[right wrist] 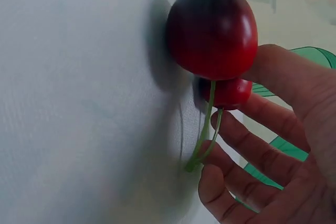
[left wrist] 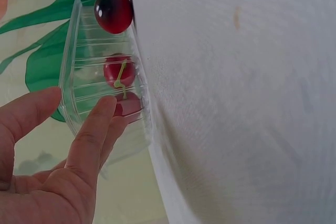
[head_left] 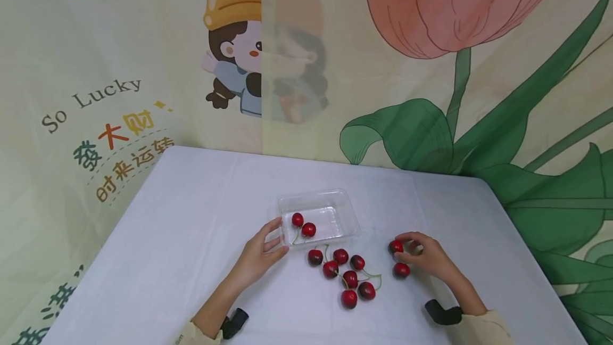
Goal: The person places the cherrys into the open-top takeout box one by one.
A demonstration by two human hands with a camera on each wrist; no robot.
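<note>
A clear plastic container (head_left: 342, 212) stands on the table with two red cherries (head_left: 308, 229) inside, near its left end. My left hand (head_left: 261, 254) is at that end, its fingers fairly straight; in the left wrist view the fingertips (left wrist: 107, 106) rest against the container's wall. On the right, my right hand (head_left: 426, 254) has thumb and index finger around the farther cherry (head_left: 395, 246) of a pair. The nearer cherry (right wrist: 212, 32) partly hides that grip in the right wrist view. Green stems (right wrist: 207, 124) of the two meet at their ends, by the other fingers.
Several dark red cherries (head_left: 350, 279) with green stems lie in a loose group in front of the container, between the hands. A white cloth (head_left: 191, 217) covers the table. Behind it hangs a printed backdrop (head_left: 306, 137) along the far edge.
</note>
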